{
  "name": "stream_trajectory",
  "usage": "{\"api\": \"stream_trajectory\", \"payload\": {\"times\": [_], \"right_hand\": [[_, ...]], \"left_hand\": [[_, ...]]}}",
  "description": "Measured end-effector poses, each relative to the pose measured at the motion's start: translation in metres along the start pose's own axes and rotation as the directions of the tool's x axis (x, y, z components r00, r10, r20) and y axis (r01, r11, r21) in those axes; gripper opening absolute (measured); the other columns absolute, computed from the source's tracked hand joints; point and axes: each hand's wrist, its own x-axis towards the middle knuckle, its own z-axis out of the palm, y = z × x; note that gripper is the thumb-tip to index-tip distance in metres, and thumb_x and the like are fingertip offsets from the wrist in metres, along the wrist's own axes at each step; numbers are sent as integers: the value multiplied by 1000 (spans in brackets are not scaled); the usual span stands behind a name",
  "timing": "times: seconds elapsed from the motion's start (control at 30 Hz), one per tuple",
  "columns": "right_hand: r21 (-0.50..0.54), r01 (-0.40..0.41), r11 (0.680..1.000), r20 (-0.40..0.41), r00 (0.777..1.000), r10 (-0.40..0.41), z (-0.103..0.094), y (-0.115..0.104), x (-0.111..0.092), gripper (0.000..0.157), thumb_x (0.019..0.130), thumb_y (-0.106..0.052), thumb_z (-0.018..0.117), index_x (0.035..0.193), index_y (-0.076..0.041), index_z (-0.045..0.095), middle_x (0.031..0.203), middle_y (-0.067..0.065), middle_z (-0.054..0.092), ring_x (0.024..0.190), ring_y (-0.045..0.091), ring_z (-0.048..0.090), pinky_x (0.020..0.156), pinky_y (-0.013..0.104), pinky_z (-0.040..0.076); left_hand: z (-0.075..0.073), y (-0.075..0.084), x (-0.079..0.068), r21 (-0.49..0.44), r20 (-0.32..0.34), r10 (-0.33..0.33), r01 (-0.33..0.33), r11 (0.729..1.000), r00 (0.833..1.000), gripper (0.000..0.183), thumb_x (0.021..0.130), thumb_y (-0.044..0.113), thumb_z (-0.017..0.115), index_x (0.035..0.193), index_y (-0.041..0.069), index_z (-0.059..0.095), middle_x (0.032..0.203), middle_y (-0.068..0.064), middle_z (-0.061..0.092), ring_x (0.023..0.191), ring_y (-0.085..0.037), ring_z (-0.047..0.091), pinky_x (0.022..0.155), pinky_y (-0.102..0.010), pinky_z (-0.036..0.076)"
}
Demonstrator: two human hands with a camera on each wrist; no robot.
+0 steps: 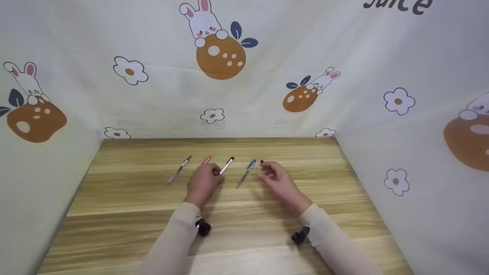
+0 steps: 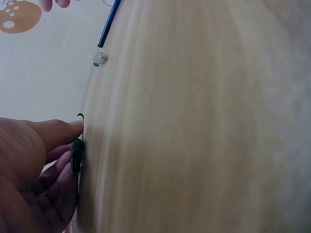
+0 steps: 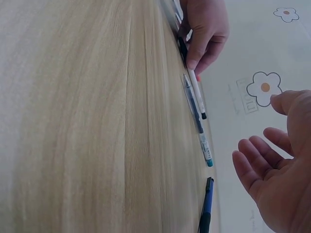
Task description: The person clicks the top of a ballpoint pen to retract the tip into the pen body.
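My left hand (image 1: 204,179) pinches a white pen (image 1: 227,166) with black ends between thumb and fingers, low over the wood-look table. In the right wrist view the white pen (image 3: 197,94) slants beside a clear pen (image 3: 195,114) with a teal-blue end. That clear pen (image 1: 246,173) lies between the hands in the head view. My right hand (image 1: 280,181) has its fingers loosely bent around nothing. A dark blue pen (image 3: 206,206) lies near it, mostly hidden in the head view except for a black tip (image 1: 262,161).
A grey clear-barrelled pen (image 1: 179,170) lies left of the left hand. An orange pen (image 1: 206,159) shows partly behind that hand. Pale cloth walls (image 1: 153,103) printed with rabbits, oranges and flowers surround the table (image 1: 126,210) at the back and sides.
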Motion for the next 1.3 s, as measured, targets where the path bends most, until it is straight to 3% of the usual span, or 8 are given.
{"api": "stream_trajectory", "payload": {"times": [0.27, 0.63, 0.9, 1.3], "right_hand": [[-44, 4, 999, -1, 1000, -4, -3, 3, 0, 35, 105, -14, 77, 137, -2, 69, 130, 25, 68, 113, 25, 68, 97, 32, 57], [-23, -35, 999, -29, 999, 34, -8, 5, -1, 34, 104, -15, 79, 135, -5, 71, 129, 22, 69, 114, 23, 67, 98, 32, 55], [-14, -29, 999, -37, 999, 28, -11, 5, -1, 33, 103, -11, 80, 133, -2, 71, 128, 20, 70, 115, 27, 69, 97, 32, 55], [-59, -13, 998, -22, 1000, 12, -15, 10, -4, 36, 105, -9, 76, 136, 6, 67, 129, 26, 68, 111, 24, 67, 95, 30, 55]], "left_hand": [[-2, 9, -1, 3, -22, 7, -7, 1000, 1000, 15, 95, 18, 84, 107, 9, 83, 104, -2, 79, 98, -25, 73, 88, -48, 60], [2, 25, -4, 22, -40, 58, -58, 998, 997, 14, 96, 24, 83, 107, 15, 84, 99, 1, 79, 93, -18, 73, 85, -46, 61], [8, 37, -8, -64, 44, 56, -53, 997, 997, 22, 97, 27, 85, 115, 15, 81, 106, 1, 76, 97, -21, 71, 88, -45, 61], [26, 42, -4, -121, 139, 147, -130, 984, 979, 33, 96, 17, 82, 128, 7, 76, 112, -5, 75, 102, -23, 71, 94, -48, 59]]}}
